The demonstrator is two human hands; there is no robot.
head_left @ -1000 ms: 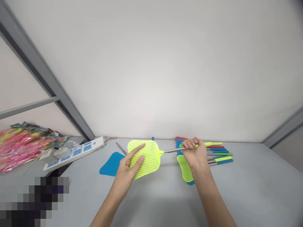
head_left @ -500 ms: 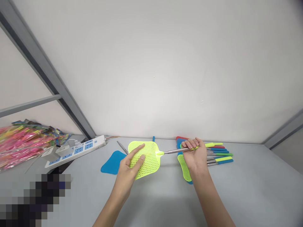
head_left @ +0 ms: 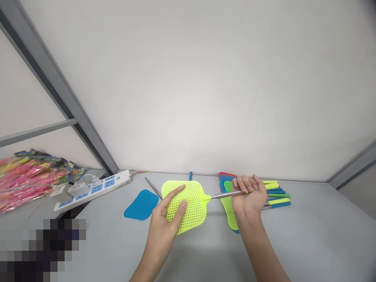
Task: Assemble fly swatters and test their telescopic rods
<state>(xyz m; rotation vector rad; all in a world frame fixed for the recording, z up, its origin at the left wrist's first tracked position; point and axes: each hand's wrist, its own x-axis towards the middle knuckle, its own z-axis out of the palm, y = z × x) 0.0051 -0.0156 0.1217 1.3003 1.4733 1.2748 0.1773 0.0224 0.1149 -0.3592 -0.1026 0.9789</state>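
Note:
A yellow fly swatter [head_left: 192,207] with a perforated square head and a metal rod is held across both hands above the table. My left hand [head_left: 167,223] grips the head from the left, thumb and fingers on its face. My right hand [head_left: 249,197] is closed around the handle end, palm up, and part of the yellow grip shows past it. Beneath and beyond my right hand lies a stack of fly swatters [head_left: 230,211] in yellow, green, blue and red, their coloured handles [head_left: 279,196] pointing right.
Left of my left hand lie a blue swatter head [head_left: 142,205], a metal rod [head_left: 152,187] and a blue stick end [head_left: 190,176] by the wall. A white power strip [head_left: 96,189] with plugs stands near pink packaged items [head_left: 35,178] at far left.
The held yellow swatter has come slightly nearer and to the right, together with both hands. Both hands keep their grip on it.

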